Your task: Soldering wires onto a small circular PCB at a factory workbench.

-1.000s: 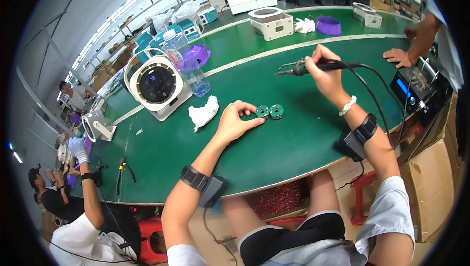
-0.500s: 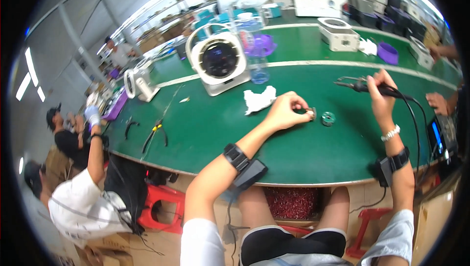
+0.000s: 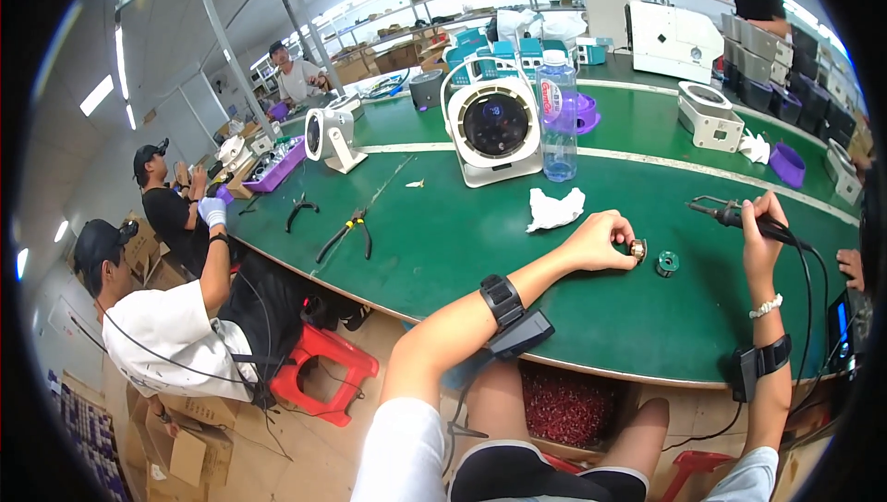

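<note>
My left hand (image 3: 601,241) rests over the green table with thumb and fingers pinched on a small round metallic part (image 3: 638,250). Just right of it stands a small green round part (image 3: 667,264) with a hollow middle, touched by neither hand. Farther right, my right hand (image 3: 763,225) is wrapped round the handle of a soldering iron (image 3: 730,214). The iron's tip points left, above the table and apart from both parts. Its black cable runs down past my right wrist. A crumpled white tissue (image 3: 556,210) lies beyond my left hand.
A white round-faced device (image 3: 499,128) and a clear bottle (image 3: 559,123) stand farther back. Pliers (image 3: 346,234) and a smaller black tool (image 3: 301,214) lie left. A station with a lit blue display (image 3: 842,322) sits at the right edge, near another person's hand (image 3: 850,267). Co-workers sit at left.
The whole view has swung, so the table and things on it appear farther right and lower. Both hands keep their grips on the metallic part and the soldering iron.
</note>
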